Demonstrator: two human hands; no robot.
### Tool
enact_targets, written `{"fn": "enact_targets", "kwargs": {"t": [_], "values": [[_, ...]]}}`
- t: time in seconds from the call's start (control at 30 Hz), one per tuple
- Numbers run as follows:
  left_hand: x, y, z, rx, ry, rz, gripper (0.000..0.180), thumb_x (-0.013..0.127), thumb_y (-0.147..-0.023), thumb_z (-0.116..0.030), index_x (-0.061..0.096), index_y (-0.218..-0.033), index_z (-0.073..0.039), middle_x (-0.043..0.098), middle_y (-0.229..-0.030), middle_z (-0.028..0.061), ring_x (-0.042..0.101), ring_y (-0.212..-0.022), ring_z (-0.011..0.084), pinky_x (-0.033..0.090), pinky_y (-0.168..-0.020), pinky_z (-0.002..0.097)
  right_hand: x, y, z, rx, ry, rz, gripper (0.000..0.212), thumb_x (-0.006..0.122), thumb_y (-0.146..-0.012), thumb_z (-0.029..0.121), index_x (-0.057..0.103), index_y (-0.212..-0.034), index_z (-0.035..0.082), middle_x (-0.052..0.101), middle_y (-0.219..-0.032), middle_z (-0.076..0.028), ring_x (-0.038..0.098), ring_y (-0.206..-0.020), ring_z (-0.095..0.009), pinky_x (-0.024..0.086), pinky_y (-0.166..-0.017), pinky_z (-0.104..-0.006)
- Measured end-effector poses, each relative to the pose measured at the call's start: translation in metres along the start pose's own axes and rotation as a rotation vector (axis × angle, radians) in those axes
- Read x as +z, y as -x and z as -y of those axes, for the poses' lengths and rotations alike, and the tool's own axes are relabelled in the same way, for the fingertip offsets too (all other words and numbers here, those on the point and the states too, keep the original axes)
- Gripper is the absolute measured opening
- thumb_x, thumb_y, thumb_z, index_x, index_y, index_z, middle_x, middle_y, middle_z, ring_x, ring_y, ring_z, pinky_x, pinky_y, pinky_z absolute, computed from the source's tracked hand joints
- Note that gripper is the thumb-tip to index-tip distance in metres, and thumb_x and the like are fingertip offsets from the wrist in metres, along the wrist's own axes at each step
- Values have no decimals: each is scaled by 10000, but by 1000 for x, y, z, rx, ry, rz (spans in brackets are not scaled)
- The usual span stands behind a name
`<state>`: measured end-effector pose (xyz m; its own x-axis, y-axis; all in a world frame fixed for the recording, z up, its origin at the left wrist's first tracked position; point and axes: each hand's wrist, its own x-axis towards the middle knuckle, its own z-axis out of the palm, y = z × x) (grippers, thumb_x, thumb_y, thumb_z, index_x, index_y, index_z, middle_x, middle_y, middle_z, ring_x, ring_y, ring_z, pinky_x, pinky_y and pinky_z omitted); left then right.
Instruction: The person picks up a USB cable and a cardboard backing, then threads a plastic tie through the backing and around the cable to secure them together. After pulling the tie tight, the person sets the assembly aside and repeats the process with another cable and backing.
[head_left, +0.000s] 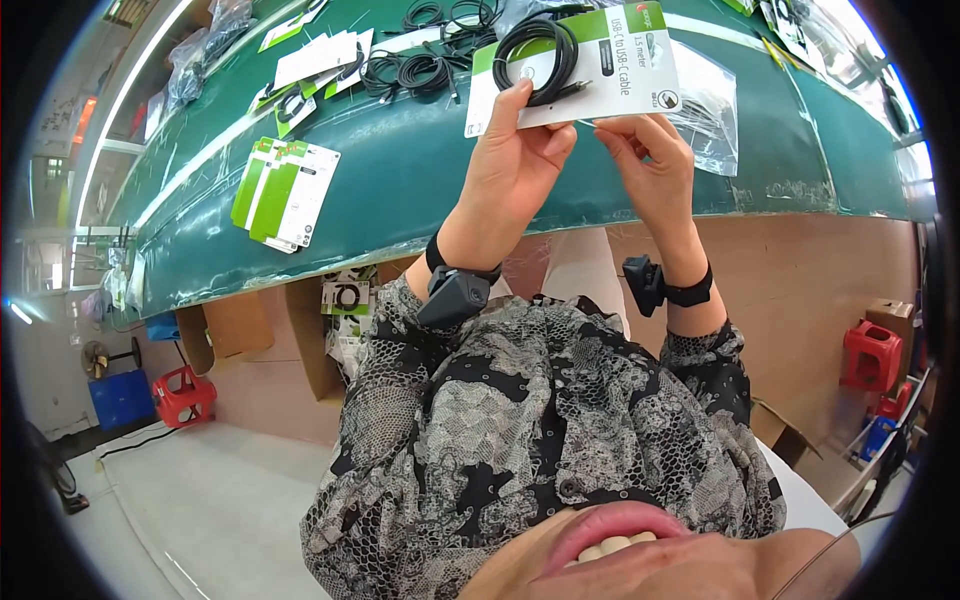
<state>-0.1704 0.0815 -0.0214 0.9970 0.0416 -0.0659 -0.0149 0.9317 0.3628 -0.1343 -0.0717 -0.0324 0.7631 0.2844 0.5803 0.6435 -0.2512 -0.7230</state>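
My left hand [508,170] grips a white and green cardboard packaging card [600,98] above the table's near edge, its thumb lying on the front. A coiled black cable [571,58] rests against the card's face, with one metal plug end showing. At the card's lower edge, my right hand [655,165] has thumb and fingers pinched together. Whatever lies between those fingertips is too small or hidden to make out. Just behind the right hand is a clear plastic bag [712,125] of thin pale strips.
A stack of green and white cards [290,195] lies at left on the green table [400,215]. Farther back are more coiled black cables [425,75] and loose cards [318,60]. Red stools [186,396] and cardboard boxes [240,325] stand below the table.
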Motion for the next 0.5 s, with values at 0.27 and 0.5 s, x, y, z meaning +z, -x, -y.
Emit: {"fn": "enact_targets", "kwargs": {"t": [0.27,0.5], "values": [[-4,6,-4,-86,88,-14,114,589,-877,-184,536,-886,-83,564,-741,-2,394,-509,87,316,-443,239,9,5,10,49,-46,-60,124,698,-751,-6,673,-869,22,580,-744,-36,519,-597,-89,424,-560,-205],[-9,11,-26,-288,689,47,162,585,-861,-148,551,-905,3,513,-814,21,327,-438,81,247,-388,220,-5,-8,32,-248,39,-60,170,695,-701,-34,673,-849,47,524,-752,-32,516,-659,-134,413,-567,-244]]}}
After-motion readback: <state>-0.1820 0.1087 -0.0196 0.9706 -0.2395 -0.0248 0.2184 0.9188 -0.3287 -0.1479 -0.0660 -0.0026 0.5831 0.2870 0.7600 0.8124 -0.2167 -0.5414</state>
